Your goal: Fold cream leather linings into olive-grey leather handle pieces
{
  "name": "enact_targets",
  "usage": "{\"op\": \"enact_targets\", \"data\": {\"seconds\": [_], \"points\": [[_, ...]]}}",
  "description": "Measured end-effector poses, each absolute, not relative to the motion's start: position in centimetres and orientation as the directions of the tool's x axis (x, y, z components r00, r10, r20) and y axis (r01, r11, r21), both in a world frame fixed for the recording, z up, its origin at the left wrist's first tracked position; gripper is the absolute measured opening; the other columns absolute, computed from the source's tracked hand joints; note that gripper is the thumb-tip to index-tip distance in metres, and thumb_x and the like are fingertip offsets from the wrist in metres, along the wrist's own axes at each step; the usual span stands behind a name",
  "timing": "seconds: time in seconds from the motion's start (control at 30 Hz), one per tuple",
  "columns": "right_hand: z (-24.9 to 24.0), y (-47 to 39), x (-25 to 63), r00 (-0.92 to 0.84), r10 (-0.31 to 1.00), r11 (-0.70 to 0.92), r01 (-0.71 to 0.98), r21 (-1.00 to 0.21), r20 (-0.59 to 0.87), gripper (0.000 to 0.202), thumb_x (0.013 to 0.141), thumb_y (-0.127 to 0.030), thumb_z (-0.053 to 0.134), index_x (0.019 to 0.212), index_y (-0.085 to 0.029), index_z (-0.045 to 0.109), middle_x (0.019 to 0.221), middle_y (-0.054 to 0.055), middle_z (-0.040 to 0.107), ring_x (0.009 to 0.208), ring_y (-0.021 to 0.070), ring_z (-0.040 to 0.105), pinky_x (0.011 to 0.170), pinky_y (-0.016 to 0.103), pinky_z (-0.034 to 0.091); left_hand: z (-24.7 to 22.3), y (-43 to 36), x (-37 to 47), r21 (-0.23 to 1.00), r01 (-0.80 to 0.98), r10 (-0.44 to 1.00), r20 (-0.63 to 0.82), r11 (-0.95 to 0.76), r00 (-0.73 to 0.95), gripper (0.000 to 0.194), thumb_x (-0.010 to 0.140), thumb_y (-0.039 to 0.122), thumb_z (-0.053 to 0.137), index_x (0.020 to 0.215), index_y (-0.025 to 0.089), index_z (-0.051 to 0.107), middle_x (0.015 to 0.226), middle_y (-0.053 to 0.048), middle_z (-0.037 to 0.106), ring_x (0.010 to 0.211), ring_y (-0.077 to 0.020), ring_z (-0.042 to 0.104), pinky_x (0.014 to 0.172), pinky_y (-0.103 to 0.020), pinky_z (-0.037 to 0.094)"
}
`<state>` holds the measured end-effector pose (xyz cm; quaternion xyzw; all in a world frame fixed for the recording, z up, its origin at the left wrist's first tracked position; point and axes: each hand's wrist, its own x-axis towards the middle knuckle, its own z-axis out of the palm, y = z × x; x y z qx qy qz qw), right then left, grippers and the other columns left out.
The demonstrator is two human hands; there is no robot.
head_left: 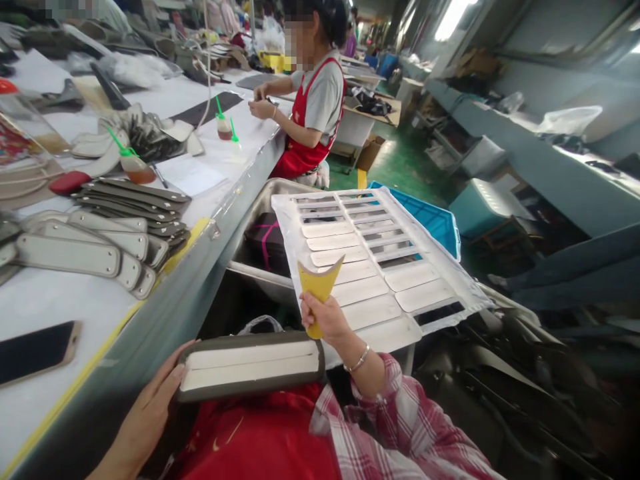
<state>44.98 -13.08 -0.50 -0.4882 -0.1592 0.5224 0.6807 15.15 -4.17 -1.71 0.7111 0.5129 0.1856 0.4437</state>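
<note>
On my lap rests a long dark grey piece with a white inner face [250, 365] and a seam line down its middle. My left hand [159, 393] grips its left end, thumb on the near side and fingers along the edge. In my right hand [323, 319] is a yellow flat scraper [319, 287] with a curved, notched top edge, held upright near the piece's right end. Behind that hand lies a white slotted frame [360, 243] with several rounded white strips [367, 300] set in its openings.
Left, the white table [90, 327] bears a phone [37, 353], stacked grey strips [70, 255], dark strips [133, 200] and glue bottles [137, 167]. A co-worker in a red apron [320, 120] sits ahead. Blue crate [420, 213] behind the frame; dark pieces [500, 373] at right.
</note>
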Motion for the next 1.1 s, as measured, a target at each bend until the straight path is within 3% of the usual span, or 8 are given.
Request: {"op": "enact_targets", "data": {"seconds": [0.2, 0.33, 0.43, 0.57, 0.7, 0.87, 0.93, 1.1], "points": [[-0.1, -13.5, 44.3, 0.409, 0.886, -0.195, -0.104, -0.975, -0.22, 0.027, 0.08, -0.043, 0.051, 0.075, -0.016, 0.054, 0.049, -0.006, 0.041, 0.042, 0.0067, 0.036, 0.039, 0.02, 0.028, -1.6, -4.3, 15.4, 0.856, 0.502, 0.842, -0.357, 0.123, 0.403, 0.045, 0.086, 0.048, 0.038, 0.126, 0.028, 0.045, 0.132, 0.002, 0.048, 0.126, -0.0185, 0.038, 0.111, -0.034, 0.02], [1.3, -13.7, 43.3, 0.305, 0.95, -0.169, 0.345, -0.923, -0.06, 0.024, 0.083, -0.039, 0.048, 0.074, -0.018, 0.058, 0.055, -0.003, 0.049, 0.05, 0.0091, 0.042, 0.049, 0.022, 0.033, -1.3, -4.3, 15.8, 0.87, 0.486, 0.855, -0.314, 0.085, 0.414, 0.044, 0.087, 0.047, 0.037, 0.124, 0.026, 0.046, 0.134, 0.0, 0.044, 0.128, -0.019, 0.033, 0.111, -0.038, 0.016], [2.6, -14.2, 42.1, 0.194, 0.981, -0.09, 0.493, -0.865, 0.009, 0.022, 0.084, -0.036, 0.045, 0.082, -0.021, 0.06, 0.062, -0.002, 0.056, 0.056, 0.0117, 0.048, 0.056, 0.024, 0.036, -1.3, -4.7, 15.6, 0.912, 0.41, 0.862, -0.228, 0.026, 0.453, 0.045, 0.087, 0.045, 0.035, 0.123, 0.02, 0.047, 0.13, -0.005, 0.049, 0.123, -0.0215, 0.04, 0.109, -0.041, 0.022], [3.7, -13.6, 40.4, 0.275, 0.961, -0.147, 0.54, -0.829, 0.009, 0.023, 0.082, -0.041, 0.046, 0.081, -0.021, 0.058, 0.063, 0.0, 0.06, 0.058, 0.0157, 0.055, 0.057, 0.027, 0.039, -0.9, -3.8, 14.4, 0.918, 0.396, 0.873, -0.165, -0.034, 0.459, 0.045, 0.084, 0.042, 0.042, 0.122, 0.018, 0.05, 0.127, -0.009, 0.052, 0.12, -0.0226, 0.045, 0.107, -0.04, 0.028], [6.5, -13.3, 34.4, 0.189, 0.962, -0.257, 0.367, -0.894, -0.199, 0.034, 0.08, -0.048, 0.044, 0.064, -0.02, 0.053, 0.048, 0.0, 0.057, 0.046, 0.0144, 0.055, 0.048, 0.025, 0.04, 2.2, -5.4, 13.2, 0.953, 0.23, 0.899, 0.085, -0.2, 0.429, 0.058, 0.079, 0.042, 0.055, 0.131, 0.019, 0.042, 0.139, -0.009, 0.038, 0.13, -0.023, 0.031, 0.111, -0.038, 0.019], [8.0, -12.5, 23.9, -0.214, 0.876, -0.428, 0.067, -0.901, -0.432, 0.047, 0.078, -0.058, 0.04, 0.057, -0.017, 0.05, 0.043, 0.001, 0.054, 0.036, 0.0131, 0.051, 0.038, 0.022, 0.039, 5.5, -8.2, 12.5, 0.97, -0.137, 0.838, -0.096, 0.199, 0.538, 0.052, 0.079, 0.053, 0.05, 0.112, 0.012, 0.057, 0.103, -0.015, 0.064, 0.079, -0.0223, 0.064, 0.071, -0.034, 0.051], [7.2, -12.1, 21.9, -0.256, 0.892, -0.376, 0.041, -0.926, -0.373, 0.046, 0.076, -0.059, 0.042, 0.067, -0.016, 0.056, 0.056, 0.006, 0.063, 0.046, 0.0164, 0.059, 0.044, 0.025, 0.047, 5.4, -6.9, 11.0, 0.975, -0.083, 0.898, -0.154, 0.205, 0.413, 0.051, 0.08, 0.055, 0.046, 0.099, 0.01, 0.061, 0.089, -0.014, 0.067, 0.068, -0.0203, 0.064, 0.06, -0.03, 0.05], [4.4, -11.2, 24.6, -0.162, 0.981, -0.053, 0.296, -0.954, -0.105, 0.04, 0.072, -0.049, 0.054, 0.099, -0.02, 0.061, 0.094, 0.009, 0.069, 0.089, 0.0231, 0.065, 0.08, 0.031, 0.052, 5.1, -0.9, 0.7, 0.943, 0.308, 0.991, -0.109, 0.126, -0.073, 0.046, 0.077, 0.052, 0.048, 0.097, 0.011, 0.057, 0.087, -0.013, 0.066, 0.079, -0.0253, 0.063, 0.07, -0.036, 0.049]]}}
